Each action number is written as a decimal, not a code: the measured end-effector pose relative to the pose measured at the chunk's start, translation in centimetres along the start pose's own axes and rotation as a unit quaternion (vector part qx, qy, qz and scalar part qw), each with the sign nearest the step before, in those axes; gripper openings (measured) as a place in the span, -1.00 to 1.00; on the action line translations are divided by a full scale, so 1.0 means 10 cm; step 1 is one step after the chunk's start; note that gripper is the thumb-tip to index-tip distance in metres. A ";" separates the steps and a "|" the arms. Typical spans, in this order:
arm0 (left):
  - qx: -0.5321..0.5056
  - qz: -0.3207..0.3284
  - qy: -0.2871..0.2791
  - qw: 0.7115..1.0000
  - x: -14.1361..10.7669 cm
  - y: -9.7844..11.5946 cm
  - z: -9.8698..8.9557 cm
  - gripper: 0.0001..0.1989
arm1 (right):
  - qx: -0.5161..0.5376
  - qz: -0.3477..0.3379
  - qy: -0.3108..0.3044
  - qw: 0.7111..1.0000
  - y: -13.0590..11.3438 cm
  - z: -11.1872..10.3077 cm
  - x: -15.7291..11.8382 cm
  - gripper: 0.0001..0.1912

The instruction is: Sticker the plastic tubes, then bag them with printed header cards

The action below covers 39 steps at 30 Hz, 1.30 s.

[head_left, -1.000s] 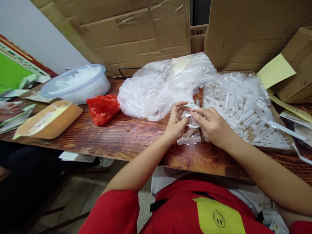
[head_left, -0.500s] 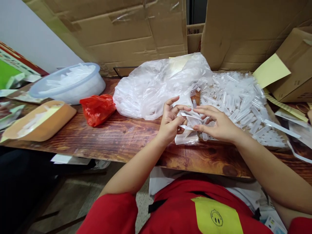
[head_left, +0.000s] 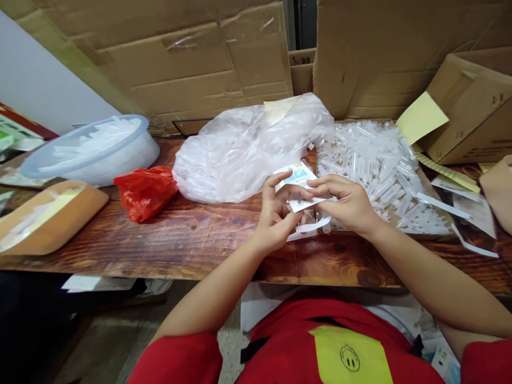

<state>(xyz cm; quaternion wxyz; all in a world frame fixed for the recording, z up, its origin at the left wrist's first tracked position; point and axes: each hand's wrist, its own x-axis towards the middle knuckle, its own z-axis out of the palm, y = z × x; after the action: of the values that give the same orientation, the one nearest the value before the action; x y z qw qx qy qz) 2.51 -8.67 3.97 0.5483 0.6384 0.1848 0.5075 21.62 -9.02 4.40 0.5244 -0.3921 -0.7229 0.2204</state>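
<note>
Over the table, my left hand (head_left: pixel 276 216) and my right hand (head_left: pixel 344 202) meet at a thin white paper slip (head_left: pixel 301 204) with a small dark print. Both are closed on it, the left with thumb and fingers at its left side, the right pinching its right end. Just behind the fingers shows a white printed card (head_left: pixel 299 174) with a blue picture; whether it is held or lies on the table I cannot tell. A clear plastic packet (head_left: pixel 308 232) is partly hidden below the hands.
A box tray of small clear plastic tubes (head_left: pixel 378 170) stands to the right. Behind the hands lies a big translucent bag (head_left: pixel 244 154). Leftward are a red plastic bag (head_left: pixel 146 193), a blue-rimmed tub (head_left: pixel 136 154) and an orange tray (head_left: pixel 76 224). Another person's hand (head_left: pixel 498 189) shows at far right.
My right fingers have closed in on the slip, and the blue-printed card now shows behind the hands. The whole view has shifted slightly.
</note>
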 end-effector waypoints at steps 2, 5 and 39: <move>0.043 0.027 -0.023 0.998 -0.05 0.02 0.04 -0.39 | -0.015 -0.043 0.028 0.999 -0.04 0.00 0.00 -0.84; 0.120 0.090 -0.004 0.989 -0.10 0.04 0.02 -0.34 | -0.048 -0.087 0.050 0.994 -0.14 -0.17 0.05 -0.87; 0.596 -0.125 -0.039 0.792 0.28 -0.20 -0.75 -0.46 | -0.595 0.094 -0.355 0.715 0.39 -1.38 0.19 -0.68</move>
<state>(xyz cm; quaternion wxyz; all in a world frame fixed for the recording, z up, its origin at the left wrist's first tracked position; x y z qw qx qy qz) -2.07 -2.02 2.59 0.1240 0.8291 0.5078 0.1984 35.48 -6.48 7.58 -0.1355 -0.5820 -0.7974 -0.0836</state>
